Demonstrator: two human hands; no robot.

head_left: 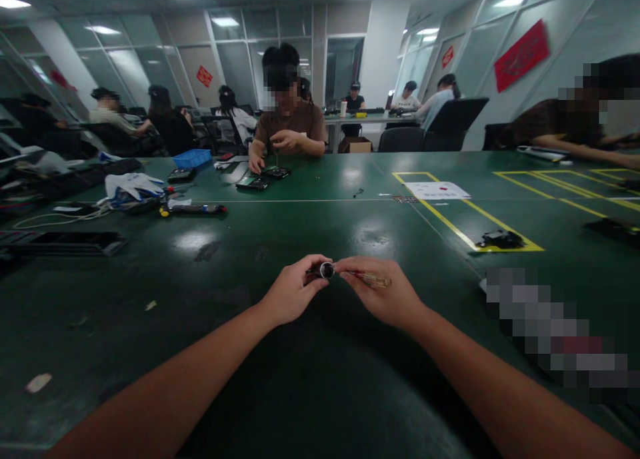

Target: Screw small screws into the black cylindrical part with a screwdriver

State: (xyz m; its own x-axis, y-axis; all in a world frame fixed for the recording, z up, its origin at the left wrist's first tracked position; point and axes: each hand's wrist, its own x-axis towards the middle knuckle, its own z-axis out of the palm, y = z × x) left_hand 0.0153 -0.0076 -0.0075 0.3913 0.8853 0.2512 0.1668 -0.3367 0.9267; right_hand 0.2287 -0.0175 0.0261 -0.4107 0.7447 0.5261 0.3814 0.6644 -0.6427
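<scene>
My left hand (296, 291) is closed around a small round part (327, 270) with a pale rim and a dark middle, its open face turned towards me. Too little of it shows to tell its exact kind. Close beside it, my right hand (383, 292) grips a screwdriver (376, 280) with a see-through amber handle. The tool's tip end points left towards the part, and the right fingertips are at the part's rim; whether the tip touches it is hidden. Both hands are above the green tabletop (300, 392).
Across the table a person (290, 122) handles dark flat devices (253, 180). Left lie white-and-blue gloves (133, 189), a blue basket (193, 158) and an electric screwdriver (195, 210). Right are a paper sheet (437, 190), a black part (500, 239) and a blurred-out object (555, 332).
</scene>
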